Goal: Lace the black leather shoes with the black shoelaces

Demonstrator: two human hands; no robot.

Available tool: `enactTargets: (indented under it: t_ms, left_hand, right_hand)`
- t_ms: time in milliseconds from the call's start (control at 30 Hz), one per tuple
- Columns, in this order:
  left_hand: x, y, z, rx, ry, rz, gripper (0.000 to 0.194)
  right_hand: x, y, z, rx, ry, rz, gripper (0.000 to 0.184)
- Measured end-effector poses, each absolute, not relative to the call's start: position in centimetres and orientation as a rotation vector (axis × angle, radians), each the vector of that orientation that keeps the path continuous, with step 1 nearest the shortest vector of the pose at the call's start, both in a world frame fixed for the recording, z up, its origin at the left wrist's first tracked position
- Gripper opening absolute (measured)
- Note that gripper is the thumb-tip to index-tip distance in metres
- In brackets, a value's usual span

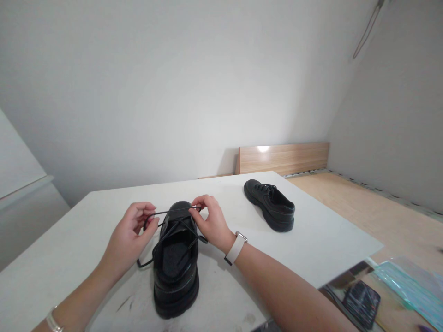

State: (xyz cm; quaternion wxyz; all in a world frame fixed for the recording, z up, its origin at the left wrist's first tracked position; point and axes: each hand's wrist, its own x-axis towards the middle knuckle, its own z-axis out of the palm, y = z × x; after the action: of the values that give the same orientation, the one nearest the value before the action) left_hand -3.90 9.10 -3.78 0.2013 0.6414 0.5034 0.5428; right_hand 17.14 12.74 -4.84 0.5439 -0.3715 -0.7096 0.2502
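A black lace-up shoe (176, 290) stands on the white table with its toe pointing away from me. Its black shoelace (173, 212) is loose and stretches across the toe between my two hands. At the shoe's left side, my left hand (133, 228) pinches a loop of the lace between thumb and fingers. My right hand (211, 219) is at the right of the toe, its thumb and forefinger closed on the other part of the lace. More lace hangs in loose curves on both sides of the shoe opening.
A second black shoe (272, 205), laced, sits farther back on the right of the white table (221, 189). Beyond the table's right edge are a wooden surface (332, 198), a dark phone-like object (362, 302) and clear greenish plastic packaging (411, 286). A wooden board (284, 157) leans at the wall.
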Motion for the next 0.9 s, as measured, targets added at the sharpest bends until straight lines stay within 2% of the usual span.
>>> enactTargets:
  t_ms: [100,267,400,500,567,667,767,900]
  left_hand:
    - [-4.5,9.6,-4.4,1.808,1.459,1.479,0.038]
    - [-5.1,9.9,-4.7,1.629,1.503,1.206,0.047]
    - [-5.2,9.5,-4.0,1.276,1.238,1.318,0.041]
    - [-5.7,9.3,-3.5,1.232,1.176,1.431,0.035]
    - [-6.2,9.3,-3.5,1.493,1.344,1.411,0.036]
    - [-6.8,9.5,-3.9,2.013,1.646,1.129,0.040]
    - [-6.9,9.7,-4.3,2.196,1.660,0.883,0.043]
    - [-6.8,9.8,-4.0,2.089,1.566,1.049,0.041]
  right_hand:
    - [17.7,13.4,-5.4,-0.939,-1.668,0.663,0.021]
    - [18.6,15.5,-6.9,-0.996,-1.561,0.883,0.007]
    - [18.6,15.9,-6.9,-0.898,-1.462,1.092,0.029]
    - [18.6,15.7,-6.3,-0.822,-1.395,1.126,0.036]
    - [18.9,15.6,-5.9,-0.819,-1.370,1.094,0.034]
    - [19.9,15.7,-5.1,-0.865,-1.408,0.983,0.027]
    - [20.8,15.4,-4.2,-0.896,-1.572,0.887,0.016]
    - [21.2,14.6,-3.4,-0.885,-1.828,0.901,0.006]
